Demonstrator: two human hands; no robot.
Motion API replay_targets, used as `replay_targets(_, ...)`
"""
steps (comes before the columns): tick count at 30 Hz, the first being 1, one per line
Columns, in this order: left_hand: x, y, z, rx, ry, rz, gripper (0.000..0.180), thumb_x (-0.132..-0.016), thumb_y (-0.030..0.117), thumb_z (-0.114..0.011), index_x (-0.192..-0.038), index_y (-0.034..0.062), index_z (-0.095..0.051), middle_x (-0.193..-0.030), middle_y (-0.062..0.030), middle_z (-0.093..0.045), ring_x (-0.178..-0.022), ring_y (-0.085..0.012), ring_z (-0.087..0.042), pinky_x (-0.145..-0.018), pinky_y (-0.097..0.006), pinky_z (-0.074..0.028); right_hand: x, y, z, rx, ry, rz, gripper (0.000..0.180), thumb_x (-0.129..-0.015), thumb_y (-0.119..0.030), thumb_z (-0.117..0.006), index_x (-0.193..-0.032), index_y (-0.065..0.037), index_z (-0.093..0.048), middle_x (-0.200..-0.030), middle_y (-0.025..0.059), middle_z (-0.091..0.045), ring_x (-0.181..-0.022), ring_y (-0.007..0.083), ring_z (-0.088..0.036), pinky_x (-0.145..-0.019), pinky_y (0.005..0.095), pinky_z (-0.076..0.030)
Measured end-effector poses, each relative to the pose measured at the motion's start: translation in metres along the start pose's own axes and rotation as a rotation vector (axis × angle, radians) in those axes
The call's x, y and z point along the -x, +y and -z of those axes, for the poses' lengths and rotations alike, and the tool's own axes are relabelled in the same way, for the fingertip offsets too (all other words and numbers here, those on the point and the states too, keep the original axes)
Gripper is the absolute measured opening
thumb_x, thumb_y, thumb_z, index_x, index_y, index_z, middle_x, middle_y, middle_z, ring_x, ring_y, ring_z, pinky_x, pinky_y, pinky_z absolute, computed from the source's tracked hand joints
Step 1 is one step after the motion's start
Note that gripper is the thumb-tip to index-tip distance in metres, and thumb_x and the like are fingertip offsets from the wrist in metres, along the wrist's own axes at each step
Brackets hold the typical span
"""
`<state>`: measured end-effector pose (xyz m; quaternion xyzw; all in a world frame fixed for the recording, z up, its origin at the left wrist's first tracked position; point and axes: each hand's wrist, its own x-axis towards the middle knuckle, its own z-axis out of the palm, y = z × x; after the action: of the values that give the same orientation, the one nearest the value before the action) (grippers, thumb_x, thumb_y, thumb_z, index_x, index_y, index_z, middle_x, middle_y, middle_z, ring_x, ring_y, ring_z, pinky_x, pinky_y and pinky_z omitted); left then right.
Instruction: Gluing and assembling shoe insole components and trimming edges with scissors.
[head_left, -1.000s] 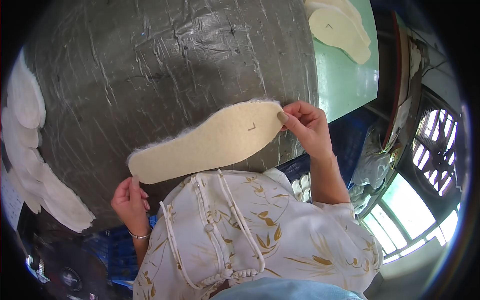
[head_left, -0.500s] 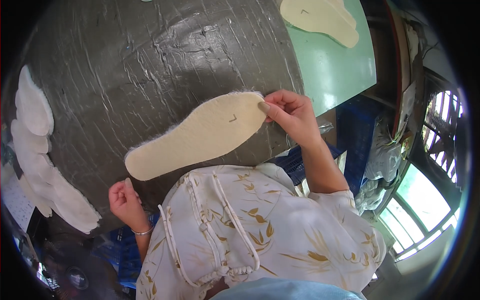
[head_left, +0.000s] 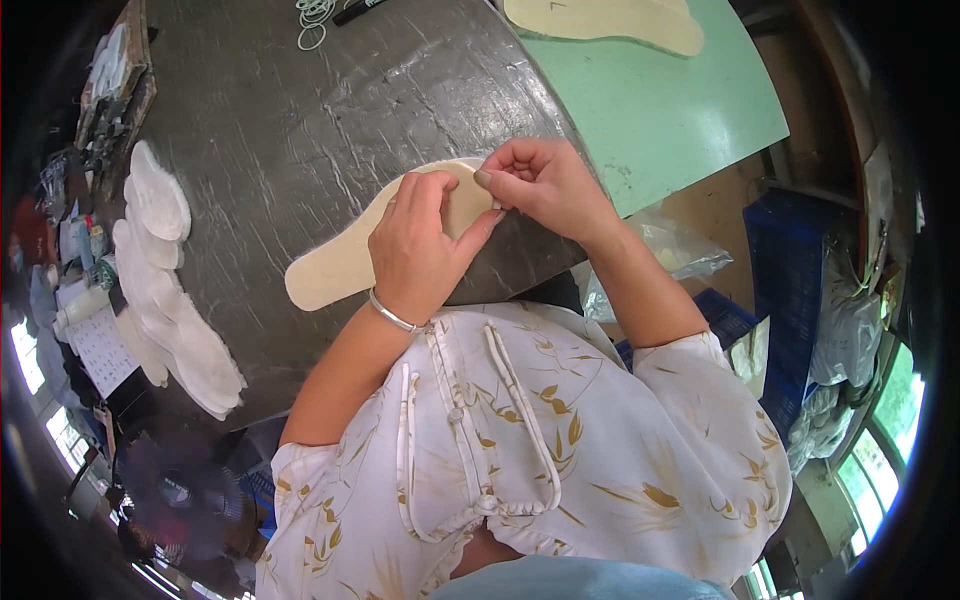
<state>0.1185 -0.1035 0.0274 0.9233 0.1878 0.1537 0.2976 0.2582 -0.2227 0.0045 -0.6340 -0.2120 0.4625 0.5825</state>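
A cream, fuzzy-edged insole lies slantwise over the dark table, its narrow end toward the left. Across its wider part is my left hand, fingers bent over the top and thumb stretched to the right end, holding it. My right hand pinches the rim at that same end, thumb against forefinger. The two hands nearly meet there, and whatever tiny bit may be between the right fingertips is hidden. A pile of white fleecy insoles lies along the table's left edge.
More cream insoles lie on a green board at the far right. White rubber bands and a black marker are at the far edge. A fan stands low left; blue crates are stacked right.
My left hand has come up from the table's near edge onto the insole. My right hand stays at its wide end. The view has shifted, showing more of the left side.
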Motion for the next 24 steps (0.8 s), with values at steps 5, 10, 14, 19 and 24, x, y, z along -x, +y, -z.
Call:
replay_targets(5,0.011,0.009,-0.004,0.001,0.076,0.009,0.029,-0.072,0.016,-0.080,-0.090,0.0060,-0.060,-0.084,-0.0059,-0.063,-0.060,-0.0191,-0.059,-0.054,-0.031,-0.048,0.000,-0.005,-0.005,0.059,-0.068,0.097,0.014,-0.088,-0.011,-0.068,-0.092,0.003,-0.067,-0.081,-0.0007,-0.066,-0.072,0.0023,-0.059,-0.062,0.0178,-0.048)
replay_targets(10,0.016,0.008,0.008,-0.109,0.134,0.069,0.034,-0.071,0.024,-0.081,-0.091,0.0070,-0.059,-0.085,-0.0062,-0.063,-0.068,-0.0222,-0.061,-0.058,-0.033,-0.049,-0.010,-0.012,-0.014,0.069,-0.193,0.125,0.013,-0.088,-0.009,-0.066,-0.090,0.004,-0.065,-0.078,0.0012,-0.065,-0.069,0.0047,-0.058,-0.062,0.0199,-0.048)
replay_targets(14,0.022,0.007,-0.003,-0.089,0.164,0.094,0.031,-0.073,0.027,-0.078,-0.087,0.0082,-0.059,-0.087,-0.0064,-0.063,-0.076,-0.0270,-0.064,-0.061,-0.038,-0.050,-0.003,-0.012,-0.017,0.104,-0.063,0.099,0.016,-0.086,-0.012,-0.066,-0.088,0.004,-0.067,-0.075,0.0024,-0.066,-0.068,0.0065,-0.060,-0.062,0.0223,-0.050)
replay_targets(19,0.027,0.006,0.001,-0.038,0.260,0.101,0.019,-0.074,0.019,-0.074,-0.082,0.0086,-0.060,-0.079,-0.0045,-0.063,-0.071,-0.0260,-0.063,-0.059,-0.038,-0.049,0.000,-0.014,-0.013,0.079,-0.058,0.125,0.013,-0.090,-0.006,-0.059,-0.099,0.001,-0.066,-0.076,0.0000,-0.063,-0.065,0.0035,-0.051,-0.056,0.0187,-0.040)
replay_targets(24,0.022,0.004,0.028,0.027,0.331,0.140,0.014,-0.076,0.017,-0.072,-0.077,0.0067,-0.061,-0.074,-0.0048,-0.065,-0.061,-0.0235,-0.061,-0.055,-0.035,-0.048,-0.003,-0.018,-0.002,0.309,0.009,0.370,0.028,-0.090,-0.002,-0.055,-0.117,-0.005,-0.063,-0.081,-0.0019,-0.058,-0.070,0.0020,-0.049,-0.062,0.0172,-0.039)
